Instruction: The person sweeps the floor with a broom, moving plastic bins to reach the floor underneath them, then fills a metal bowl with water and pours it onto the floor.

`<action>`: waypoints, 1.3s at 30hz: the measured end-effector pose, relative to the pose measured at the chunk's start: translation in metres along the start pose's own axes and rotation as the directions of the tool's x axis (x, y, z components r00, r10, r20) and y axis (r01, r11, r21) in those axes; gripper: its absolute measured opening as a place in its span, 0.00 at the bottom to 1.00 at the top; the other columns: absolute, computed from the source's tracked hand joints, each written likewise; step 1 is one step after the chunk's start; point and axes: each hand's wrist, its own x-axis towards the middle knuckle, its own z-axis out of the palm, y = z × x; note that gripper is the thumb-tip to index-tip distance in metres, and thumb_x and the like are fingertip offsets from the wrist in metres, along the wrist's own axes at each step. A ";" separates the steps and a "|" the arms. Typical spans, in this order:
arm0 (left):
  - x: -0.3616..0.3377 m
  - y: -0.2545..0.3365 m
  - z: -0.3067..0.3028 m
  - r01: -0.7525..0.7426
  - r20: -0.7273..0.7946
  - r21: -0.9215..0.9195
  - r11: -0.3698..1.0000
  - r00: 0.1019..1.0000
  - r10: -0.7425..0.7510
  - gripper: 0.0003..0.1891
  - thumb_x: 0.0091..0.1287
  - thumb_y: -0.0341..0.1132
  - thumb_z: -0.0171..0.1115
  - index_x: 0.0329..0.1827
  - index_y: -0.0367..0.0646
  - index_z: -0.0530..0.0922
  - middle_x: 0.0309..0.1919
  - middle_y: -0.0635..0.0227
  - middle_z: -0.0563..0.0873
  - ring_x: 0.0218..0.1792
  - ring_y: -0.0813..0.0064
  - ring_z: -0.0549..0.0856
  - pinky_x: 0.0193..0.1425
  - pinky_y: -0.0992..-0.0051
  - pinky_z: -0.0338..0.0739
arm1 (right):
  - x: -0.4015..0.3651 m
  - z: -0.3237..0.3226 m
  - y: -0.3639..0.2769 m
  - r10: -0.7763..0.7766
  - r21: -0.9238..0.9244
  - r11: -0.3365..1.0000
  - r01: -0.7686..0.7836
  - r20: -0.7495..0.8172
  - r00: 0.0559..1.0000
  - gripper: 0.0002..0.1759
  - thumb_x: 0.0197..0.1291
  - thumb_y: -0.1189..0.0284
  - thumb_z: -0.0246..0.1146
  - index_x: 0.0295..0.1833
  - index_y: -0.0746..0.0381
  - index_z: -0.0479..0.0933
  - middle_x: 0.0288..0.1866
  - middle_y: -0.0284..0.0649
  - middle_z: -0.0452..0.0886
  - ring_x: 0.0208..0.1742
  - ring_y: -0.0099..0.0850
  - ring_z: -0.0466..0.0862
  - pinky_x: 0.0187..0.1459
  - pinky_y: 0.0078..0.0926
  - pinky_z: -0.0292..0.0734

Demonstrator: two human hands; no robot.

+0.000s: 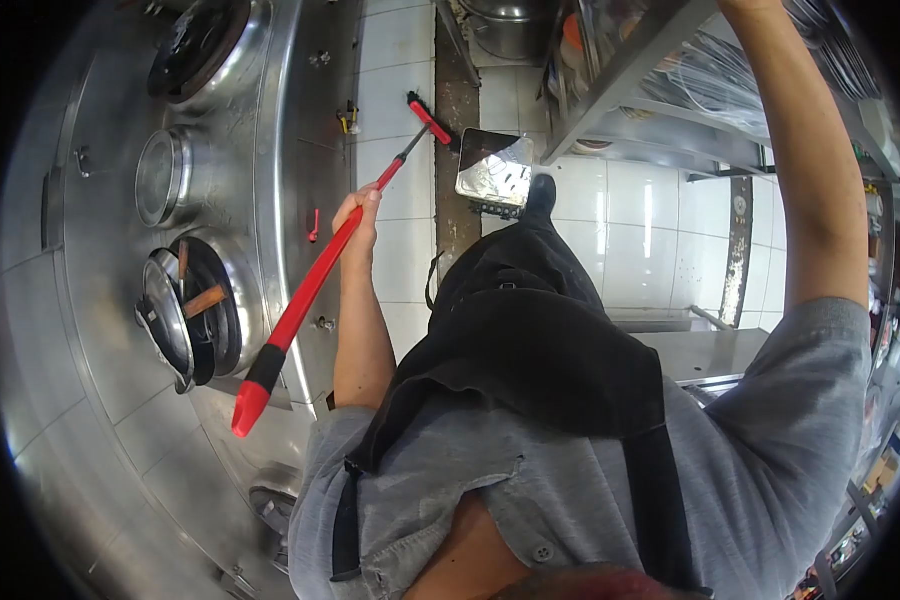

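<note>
My left hand (358, 215) is wrapped round the red and black handle of a long-handled floor brush (310, 275). Its red head (430, 120) with dark bristles is near the floor, beside a dark strip between the white tiles. Close to that head, in front of my shoe (541, 195), sits a shiny squarish metal container (495, 170); I cannot make out what it holds. My right arm (805, 160) reaches up along the metal shelving, and the frame's top edge cuts off that hand, its fingers hidden.
A stainless steel cooking counter (280, 120) runs along the left, bearing a metal pot (163, 178) and a wok with lid and wooden-handled tools (205, 300). At right stands a metal rack (635, 75) with wrapped items. A large pot (510, 30) is at the far end.
</note>
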 end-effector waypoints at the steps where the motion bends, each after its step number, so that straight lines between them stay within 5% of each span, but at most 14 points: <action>1: -0.001 0.000 0.000 0.002 -0.010 -0.001 1.000 1.000 -0.002 0.09 0.64 0.35 0.63 0.29 0.39 0.78 0.43 0.58 0.84 0.47 0.71 0.79 0.57 0.72 0.69 | 0.001 -0.001 -0.001 -0.006 0.007 1.000 0.006 -0.006 1.000 0.15 0.52 0.69 0.64 0.18 0.58 0.69 0.17 0.35 0.72 0.21 0.33 0.77 0.25 0.29 0.74; 10: 0.017 0.003 -0.005 0.004 -0.016 0.024 1.000 1.000 -0.003 0.10 0.64 0.36 0.63 0.29 0.38 0.79 0.42 0.57 0.84 0.46 0.72 0.80 0.55 0.74 0.69 | 0.006 -0.002 -0.005 0.022 0.008 1.000 -0.022 0.005 1.000 0.16 0.50 0.71 0.65 0.16 0.59 0.68 0.15 0.36 0.71 0.17 0.34 0.75 0.23 0.29 0.73; 16: 0.021 0.028 -0.017 0.013 -0.098 -0.164 0.986 0.995 -0.029 0.11 0.66 0.36 0.61 0.28 0.38 0.79 0.39 0.59 0.85 0.56 0.62 0.79 0.56 0.68 0.70 | -0.017 0.031 0.011 0.022 -0.010 1.000 -0.022 -0.024 0.999 0.15 0.48 0.71 0.66 0.16 0.59 0.68 0.15 0.36 0.70 0.18 0.33 0.75 0.24 0.29 0.72; 17: 0.019 0.032 -0.020 0.009 -0.104 -0.163 0.987 0.994 -0.027 0.11 0.66 0.36 0.61 0.28 0.38 0.79 0.39 0.59 0.85 0.56 0.62 0.79 0.56 0.68 0.70 | -0.053 0.083 0.042 0.145 0.266 0.956 -0.125 -0.056 0.988 0.15 0.48 0.71 0.66 0.16 0.59 0.68 0.15 0.37 0.70 0.18 0.33 0.75 0.24 0.29 0.72; 19: 0.015 0.036 -0.024 0.008 -0.076 -0.136 0.991 0.997 -0.018 0.11 0.66 0.35 0.60 0.28 0.38 0.78 0.39 0.59 0.85 0.55 0.61 0.79 0.57 0.68 0.70 | -0.053 0.083 0.042 0.268 0.525 0.826 -0.204 -0.049 0.962 0.15 0.47 0.71 0.66 0.16 0.59 0.68 0.15 0.37 0.70 0.18 0.33 0.75 0.24 0.30 0.72; 21: 0.008 0.043 -0.021 0.015 -0.071 -0.118 0.993 0.997 -0.023 0.10 0.66 0.34 0.60 0.28 0.38 0.78 0.39 0.60 0.85 0.55 0.61 0.79 0.58 0.67 0.70 | -0.016 0.028 0.007 0.080 0.118 0.990 -0.077 -0.025 0.996 0.15 0.47 0.72 0.66 0.16 0.59 0.68 0.15 0.37 0.70 0.18 0.33 0.75 0.24 0.29 0.72; 31: 0.029 0.075 -0.004 -0.073 -0.111 -0.126 0.989 0.992 0.059 0.11 0.66 0.31 0.59 0.25 0.38 0.73 0.36 0.57 0.85 0.54 0.62 0.80 0.63 0.65 0.68 | 0.005 0.001 -0.009 0.039 -0.044 0.998 -0.038 0.012 0.999 0.14 0.47 0.73 0.65 0.16 0.59 0.67 0.15 0.36 0.70 0.18 0.32 0.75 0.23 0.29 0.72; 33: 0.037 0.080 0.000 -0.157 -0.083 -0.129 0.979 0.986 0.147 0.11 0.66 0.31 0.59 0.25 0.39 0.73 0.36 0.57 0.85 0.48 0.68 0.82 0.58 0.67 0.71 | 0.003 0.003 -0.008 0.041 -0.039 0.998 -0.041 0.001 0.999 0.15 0.47 0.73 0.65 0.16 0.58 0.67 0.15 0.36 0.70 0.18 0.32 0.75 0.23 0.29 0.72; 34: 0.040 0.077 0.003 -0.158 -0.139 -0.128 0.979 0.980 0.140 0.12 0.66 0.31 0.59 0.23 0.40 0.71 0.26 0.64 0.83 0.31 0.76 0.80 0.41 0.72 0.75 | 0.004 0.003 -0.008 0.041 -0.040 0.998 -0.041 -0.004 0.999 0.15 0.47 0.73 0.65 0.16 0.58 0.67 0.15 0.36 0.70 0.18 0.32 0.75 0.23 0.29 0.72; 35: 0.041 0.085 0.007 -0.164 -0.141 -0.129 0.978 0.979 0.145 0.12 0.66 0.31 0.59 0.23 0.40 0.71 0.26 0.64 0.83 0.31 0.76 0.80 0.41 0.72 0.75 | 0.005 0.002 -0.008 0.027 -0.028 0.999 -0.027 -0.024 0.999 0.16 0.47 0.72 0.66 0.15 0.58 0.66 0.15 0.36 0.69 0.17 0.31 0.74 0.22 0.29 0.72; 38: 0.045 0.117 0.027 -0.289 -0.141 -0.336 0.896 0.957 0.255 0.17 0.64 0.33 0.63 0.19 0.44 0.67 0.12 0.77 0.68 0.14 0.85 0.66 0.19 0.78 0.65 | 0.007 -0.001 -0.009 0.018 0.006 1.000 -0.017 -0.049 0.999 0.18 0.49 0.69 0.67 0.15 0.58 0.66 0.14 0.35 0.68 0.16 0.31 0.73 0.21 0.29 0.71; 39: 0.050 0.121 0.038 -0.290 -0.137 -0.345 0.893 0.956 0.258 0.17 0.64 0.33 0.63 0.19 0.44 0.67 0.12 0.77 0.68 0.14 0.85 0.66 0.19 0.78 0.65 | 0.006 -0.001 -0.008 0.025 0.036 0.999 -0.024 -0.047 0.999 0.20 0.49 0.67 0.68 0.14 0.58 0.66 0.13 0.35 0.67 0.16 0.31 0.73 0.21 0.29 0.71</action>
